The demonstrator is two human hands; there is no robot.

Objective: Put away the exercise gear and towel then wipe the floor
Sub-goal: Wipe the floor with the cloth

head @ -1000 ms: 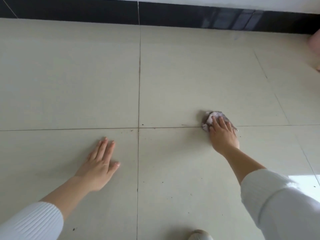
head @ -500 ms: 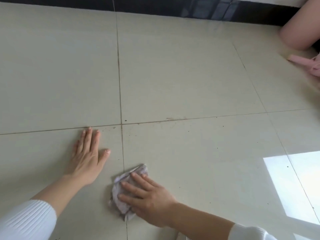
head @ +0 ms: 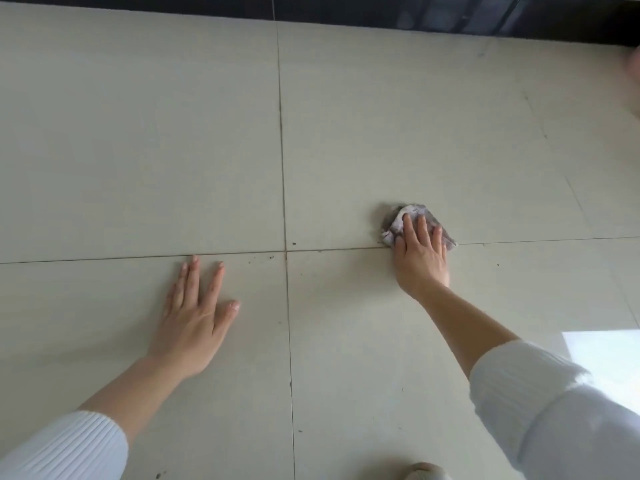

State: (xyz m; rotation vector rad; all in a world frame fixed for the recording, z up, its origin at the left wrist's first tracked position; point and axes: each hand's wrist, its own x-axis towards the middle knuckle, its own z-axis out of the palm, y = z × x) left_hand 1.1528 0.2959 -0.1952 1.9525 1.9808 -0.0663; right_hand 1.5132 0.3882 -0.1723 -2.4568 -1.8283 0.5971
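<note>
Where the tiled floor [head: 138,150] fills the view, a dark baseboard [head: 346,8] runs along its far edge. A bright light patch [head: 606,362] lies on the tiles at the right edge. Two grout lines [head: 285,251] cross near the centre and divide the floor into four tiles.

Both forearms reach forward, the left sleeve [head: 62,448] and right sleeve [head: 554,420] white and ribbed.

The left hand [head: 194,317] lies palm down on the near left tile. Its grip is wide: the fingers are straight and spread, and it holds nothing.

The right hand [head: 420,261] presses on the cloth [head: 394,225]. Its grip is flat: the fingers lie straight across the cloth and do not curl round it.

The cloth is crumpled and greyish white. It lies on the far right tile, its near edge touching the cross line, well apart from the left hand.

Dark specks [head: 270,258] lie beside the crossing, between the hands.
</note>
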